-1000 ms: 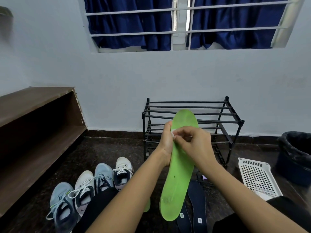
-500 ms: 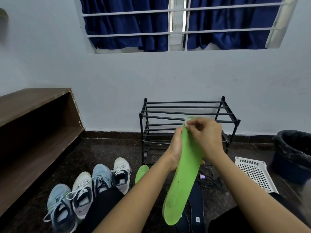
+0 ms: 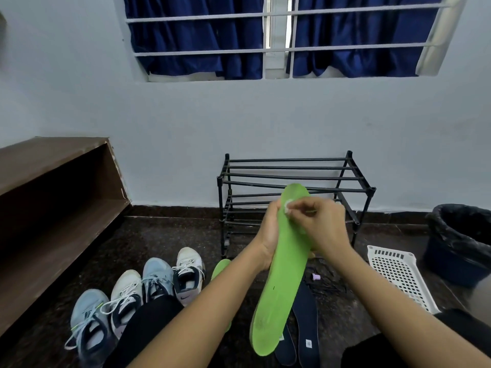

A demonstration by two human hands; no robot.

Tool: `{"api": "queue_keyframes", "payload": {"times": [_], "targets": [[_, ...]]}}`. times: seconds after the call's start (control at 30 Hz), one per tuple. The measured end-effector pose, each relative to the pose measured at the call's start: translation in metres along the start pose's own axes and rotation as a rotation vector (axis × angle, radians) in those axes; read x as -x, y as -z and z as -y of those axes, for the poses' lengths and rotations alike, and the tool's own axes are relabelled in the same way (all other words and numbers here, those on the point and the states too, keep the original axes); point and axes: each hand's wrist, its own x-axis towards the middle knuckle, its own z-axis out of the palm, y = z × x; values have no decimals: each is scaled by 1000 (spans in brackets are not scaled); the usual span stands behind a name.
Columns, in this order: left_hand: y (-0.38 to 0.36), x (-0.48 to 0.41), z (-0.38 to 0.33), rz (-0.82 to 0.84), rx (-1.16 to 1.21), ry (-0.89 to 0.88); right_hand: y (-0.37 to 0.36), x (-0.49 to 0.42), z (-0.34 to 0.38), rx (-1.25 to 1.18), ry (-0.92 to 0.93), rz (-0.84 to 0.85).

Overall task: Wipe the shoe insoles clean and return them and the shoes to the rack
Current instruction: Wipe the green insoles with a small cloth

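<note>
Insole (image 3: 283,282) in left grip (image 3: 267,235), right grip (image 3: 321,227) pinching wipe (image 3: 288,206) against it

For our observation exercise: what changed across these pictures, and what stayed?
The right hand, pinching the white wipe, rubbed up the green insole to its toe end, then back down a little. The left hand still holds the insole; shoes and rack unmoved.

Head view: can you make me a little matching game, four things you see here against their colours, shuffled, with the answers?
Things:
1 held insole
2 rack
3 basket
4 curtains

Colours:
A white
B dark blue
C green
D black

Pairs: 1-C, 2-D, 3-A, 4-B.
</note>
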Motion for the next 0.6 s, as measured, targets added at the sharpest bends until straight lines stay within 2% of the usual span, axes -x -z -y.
{"api": "queue_keyframes", "payload": {"times": [0.13, 0.27, 0.47, 0.6], "targets": [[-12, 2, 10, 81, -81, 77, 21, -16, -11, 5, -29, -112], [-10, -3, 8, 72, -53, 95, 20, -19, -14, 48, -30, -74], [-2, -7, -5, 10, 19, -25, 16, -8, -9, 82, -107, 152], [8, -12, -10, -112, 54, -132, 5, 2, -6, 152, -90, 340]]}}
